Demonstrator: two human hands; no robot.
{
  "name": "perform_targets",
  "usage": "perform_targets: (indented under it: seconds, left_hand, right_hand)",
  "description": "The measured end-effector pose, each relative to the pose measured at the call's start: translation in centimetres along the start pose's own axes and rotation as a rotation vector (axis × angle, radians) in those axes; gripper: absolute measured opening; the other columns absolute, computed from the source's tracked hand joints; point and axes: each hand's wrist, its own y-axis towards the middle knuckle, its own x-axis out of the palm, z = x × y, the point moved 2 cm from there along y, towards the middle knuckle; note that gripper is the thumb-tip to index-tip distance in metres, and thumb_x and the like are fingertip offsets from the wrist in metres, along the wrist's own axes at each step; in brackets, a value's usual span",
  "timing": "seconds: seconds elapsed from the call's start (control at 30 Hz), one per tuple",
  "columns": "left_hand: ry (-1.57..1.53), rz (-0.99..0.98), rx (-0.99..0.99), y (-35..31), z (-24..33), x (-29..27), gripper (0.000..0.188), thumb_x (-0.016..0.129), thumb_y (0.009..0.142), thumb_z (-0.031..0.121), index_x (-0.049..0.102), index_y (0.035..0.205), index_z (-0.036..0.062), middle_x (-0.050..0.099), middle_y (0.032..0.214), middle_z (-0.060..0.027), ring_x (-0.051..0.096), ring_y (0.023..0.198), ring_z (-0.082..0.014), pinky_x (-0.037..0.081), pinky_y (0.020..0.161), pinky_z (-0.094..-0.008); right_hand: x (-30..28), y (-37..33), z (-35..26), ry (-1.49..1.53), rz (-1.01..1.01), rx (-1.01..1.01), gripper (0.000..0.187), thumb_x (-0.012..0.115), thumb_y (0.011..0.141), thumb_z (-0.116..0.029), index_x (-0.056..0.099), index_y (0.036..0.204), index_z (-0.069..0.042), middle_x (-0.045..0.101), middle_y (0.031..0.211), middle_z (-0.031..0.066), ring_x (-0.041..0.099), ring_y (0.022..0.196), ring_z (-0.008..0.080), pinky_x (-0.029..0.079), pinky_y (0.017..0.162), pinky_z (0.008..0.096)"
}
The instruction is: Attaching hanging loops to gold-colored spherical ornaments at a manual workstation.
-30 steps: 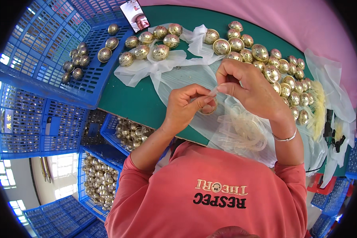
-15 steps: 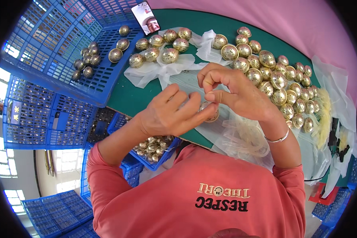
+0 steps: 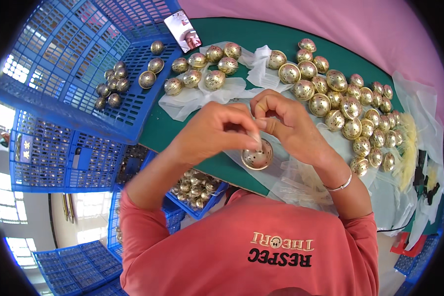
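Observation:
A gold ball (image 3: 258, 159) with dark cut-out marks and a flared rim sits on the table just below my hands. My left hand (image 3: 217, 129) is closed in a pinch right above the top of this ball, its fingertips slightly blurred. Thumb and forefinger of my right hand (image 3: 293, 124) are also pinched together, next to the left fingers. What either hand holds is too small to make out. Under the ball lies thin whitish sheeting (image 3: 239, 93). A bundle of pale translucent strands (image 3: 306, 180) rests beside my right forearm.
Many similar balls (image 3: 351, 107) crowd the green table (image 3: 222, 29) at right. A blue crate (image 3: 155, 91) with several balls stands at left, a phone (image 3: 182, 30) by its edge. A blue bin (image 3: 195, 212) of small metallic pieces sits below the table edge. Yellow fibres (image 3: 406, 148) lie far right.
My left hand has turned so its fingers point down at the ball, uncovering more of it. The right hand keeps its pinch. The whole view has shifted slightly.

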Motion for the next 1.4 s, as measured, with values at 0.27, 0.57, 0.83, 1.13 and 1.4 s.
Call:
perform_targets:
  seconds: [0.27,0.57,0.83,1.13,1.4]
  left_hand:
    - [-0.782,0.456,0.371,-1.3,-7.8,2.6,0.014,0.073,0.078,-0.001,0.070,0.092,-0.0030,0.061,0.090,-0.0074,0.060,0.077,-0.0147,0.049,0.067,-0.0257]
    - [0.234,0.767,0.497,-3.0,-6.9,3.6,0.010,0.071,0.079,-0.004,0.071,0.089,-0.0026,0.066,0.093,-0.0104,0.063,0.081,-0.0147,0.050,0.067,-0.0250]
    - [-0.219,0.555,0.420,-3.0,-8.5,4.5,0.009,0.069,0.082,-0.002,0.067,0.091,-0.0024,0.061,0.095,-0.0067,0.059,0.085,-0.0132,0.048,0.075,-0.0252]
    - [-0.422,0.450,0.261,-2.2,-11.6,5.3,0.009,0.069,0.083,0.001,0.067,0.091,-0.0025,0.060,0.096,-0.0052,0.058,0.086,-0.0129,0.047,0.077,-0.0260]
    - [-0.269,0.426,0.285,-1.1,-12.0,5.0,0.007,0.067,0.083,-0.001,0.068,0.090,-0.0041,0.062,0.095,-0.0067,0.060,0.081,-0.0120,0.049,0.071,-0.0234]
  right_hand:
    - [2.7,-0.5,0.6,-0.185,0.180,-0.187,0.013,0.062,0.083,-0.002,0.049,0.084,-0.003,0.051,0.097,0.0072,0.050,0.087,0.0178,0.042,0.082,0.0293]
    - [3.3,-1.8,0.6,-0.275,0.228,-0.214,0.014,0.066,0.082,-0.005,0.053,0.085,-0.002,0.053,0.097,0.0077,0.051,0.084,0.0159,0.042,0.077,0.0281]
    - [2.4,-3.3,1.3,0.051,0.100,0.038,0.014,0.067,0.085,-0.007,0.060,0.095,0.000,0.059,0.094,0.0021,0.056,0.085,0.0094,0.047,0.079,0.0258]
    - [1.9,-4.8,3.7,-0.085,0.119,0.075,0.009,0.066,0.084,-0.003,0.065,0.091,0.002,0.064,0.088,0.0031,0.060,0.083,0.0089,0.050,0.077,0.0254]
    - [1.7,-5.3,4.6,-0.171,0.226,0.069,0.010,0.069,0.080,-0.002,0.065,0.088,0.001,0.063,0.083,0.0048,0.060,0.075,0.0122,0.049,0.070,0.0261]
